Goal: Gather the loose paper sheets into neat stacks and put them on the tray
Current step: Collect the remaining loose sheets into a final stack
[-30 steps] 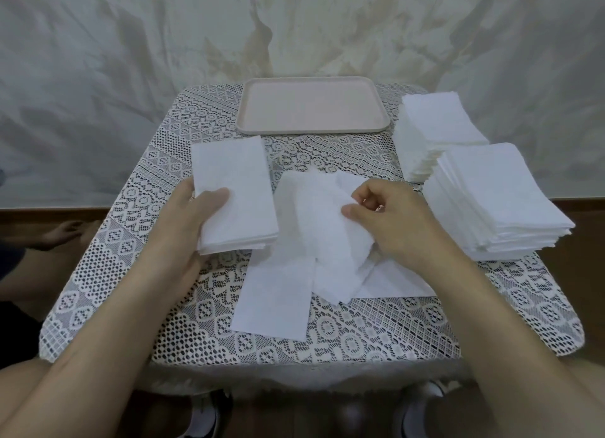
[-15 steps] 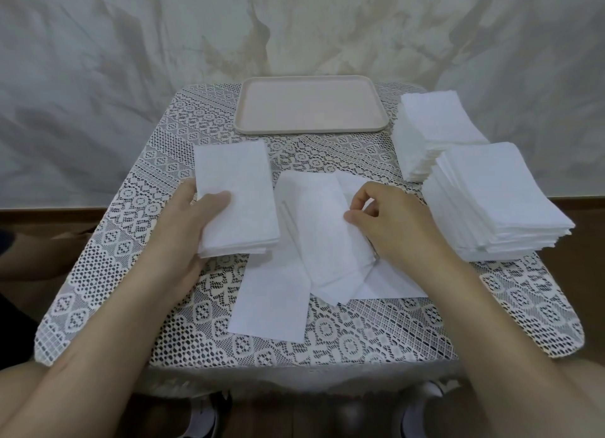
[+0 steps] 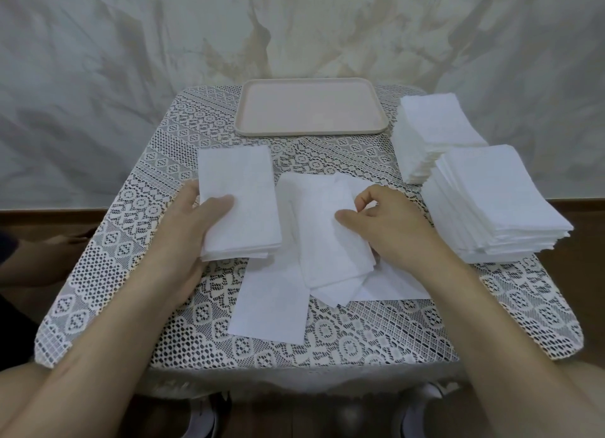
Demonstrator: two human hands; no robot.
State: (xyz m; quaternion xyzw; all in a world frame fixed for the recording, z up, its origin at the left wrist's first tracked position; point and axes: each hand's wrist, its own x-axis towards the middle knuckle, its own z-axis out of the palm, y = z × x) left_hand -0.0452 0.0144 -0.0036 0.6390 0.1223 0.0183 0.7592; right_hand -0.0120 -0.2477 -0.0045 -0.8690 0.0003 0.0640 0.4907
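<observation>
Right grip (image 3: 386, 224) pinches the right edge of the top sheet (image 3: 327, 234) between thumb and forefinger. Left grip (image 3: 190, 228) clamps the small stack (image 3: 239, 202) at its near-left corner, thumb on top. Sheet and stack both run long axis roughly near-far, the stack just left of the sheet, so I'd expect a short leftward carry by the right hand with barely any rotation. Tray (image 3: 307, 132) sits far centre on the tabletop (image 3: 376, 336), beyond the stack; two tall stacks (image 3: 497, 202) at right are off the path.
</observation>
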